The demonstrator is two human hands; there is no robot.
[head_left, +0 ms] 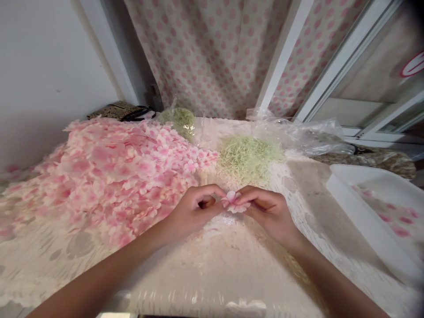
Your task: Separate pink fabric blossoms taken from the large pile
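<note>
Along the near side of a lace-covered table (212,269), the head view shows both hands close together at centre. The left hand (195,210) is curled narrow, thumb and forefinger closed on the left side of a pink fabric blossom (233,202). The right hand (268,214) is likewise narrow, its fingertips (245,196) pressed against the blossom's right side. The blossom is pinched between the two hands, at the middle of the table.

Immediately left of the left hand lies a large heap of pink petals (109,172), spread across much of the table's left side. Directly ahead of the hands sits a tuft of pale green fibre (248,159), just beside the heap. Behind these is a clear bag of similar green fibre (177,121), with crumpled plastic film (308,134) farther right. A white tray (374,212) stands at right, well apart from the right hand, with pink petals visible inside. A patterned pouch (119,110) rests at the back left. A polka-dot curtain (212,57) hangs behind the table.
</note>
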